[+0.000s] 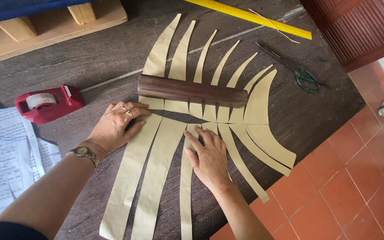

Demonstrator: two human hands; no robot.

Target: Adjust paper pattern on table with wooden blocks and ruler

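Several long tan paper strips (156, 169) fan out across a dark wooden table (94, 58), curving to the right at the far side. A dark brown wooden cylinder (192, 91) lies across the strips and weighs them down. My left hand (116, 124), with a ring and a wristwatch, lies flat on the leftmost strip just below the cylinder. My right hand (209, 158) presses flat on the middle strips, fingers spread and pointing toward the cylinder. Neither hand grips anything.
A red tape dispenser (49, 103) sits left of the strips. Printed paper sheets (5, 155) lie at the left edge. Green-handled scissors (298, 71) and a yellow ruler (254, 18) rest at the far right. A wooden board (45, 26) is at the back left. Orange floor tiles (347, 186) lie beyond the table's right edge.
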